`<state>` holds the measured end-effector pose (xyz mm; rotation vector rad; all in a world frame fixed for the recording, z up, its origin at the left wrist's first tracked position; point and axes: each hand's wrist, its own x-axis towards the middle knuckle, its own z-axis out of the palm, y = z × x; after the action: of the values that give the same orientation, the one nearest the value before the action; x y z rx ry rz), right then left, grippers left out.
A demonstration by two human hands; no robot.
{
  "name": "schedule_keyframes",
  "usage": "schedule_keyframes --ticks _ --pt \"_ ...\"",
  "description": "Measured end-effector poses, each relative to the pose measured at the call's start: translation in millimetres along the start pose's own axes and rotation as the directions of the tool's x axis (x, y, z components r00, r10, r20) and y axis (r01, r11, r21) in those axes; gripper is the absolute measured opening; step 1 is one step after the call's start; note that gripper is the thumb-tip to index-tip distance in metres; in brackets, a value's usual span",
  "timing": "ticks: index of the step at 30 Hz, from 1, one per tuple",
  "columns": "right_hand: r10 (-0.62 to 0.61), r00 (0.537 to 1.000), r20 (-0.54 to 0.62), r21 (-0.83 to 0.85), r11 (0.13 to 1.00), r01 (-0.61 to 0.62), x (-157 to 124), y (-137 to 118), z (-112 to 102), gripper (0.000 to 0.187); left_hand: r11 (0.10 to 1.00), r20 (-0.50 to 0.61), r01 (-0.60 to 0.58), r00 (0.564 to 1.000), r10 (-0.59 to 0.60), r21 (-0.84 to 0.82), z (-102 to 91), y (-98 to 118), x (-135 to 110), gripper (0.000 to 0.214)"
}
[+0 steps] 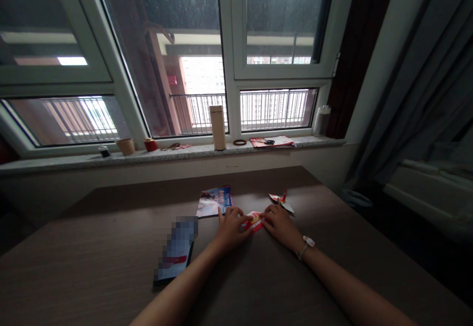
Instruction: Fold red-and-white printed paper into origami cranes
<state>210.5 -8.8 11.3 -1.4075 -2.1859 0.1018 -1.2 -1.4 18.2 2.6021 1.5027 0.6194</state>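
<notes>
A small piece of red printed paper (254, 221) lies on the brown table (111, 247) between my two hands. My left hand (231, 228) presses its fingers down on the paper's left side. On the paper's right edge my right hand (280, 225) pinches it; a white band sits on that wrist. A folded paper crane (282, 201) rests just beyond my right hand. A colourful printed sheet (215, 201) lies just beyond my left hand.
A blurred flat packet (176, 249) lies left of my left forearm. On the window sill (55, 161) stand a tall beige flask (218, 127), a cup (126, 146), a red jar (150, 144), scissors on red papers (272, 142) and a white bottle (321, 120). Grey curtains (417, 94) hang at right.
</notes>
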Motion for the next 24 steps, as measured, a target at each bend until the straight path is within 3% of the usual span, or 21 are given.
schedule_keyframes --ticks 6,24 --pt "-0.048 0.998 0.034 0.003 0.999 0.048 -0.6 -4.8 0.3 0.026 0.998 0.015 -0.034 0.999 0.033 0.061 3.0 3.0 -1.8 0.038" --pt "0.008 0.995 0.095 -0.127 0.992 0.005 0.1 -9.9 -0.3 0.035 0.973 0.031 0.139 0.989 -0.147 0.184 10.4 12.8 -0.1 0.052"
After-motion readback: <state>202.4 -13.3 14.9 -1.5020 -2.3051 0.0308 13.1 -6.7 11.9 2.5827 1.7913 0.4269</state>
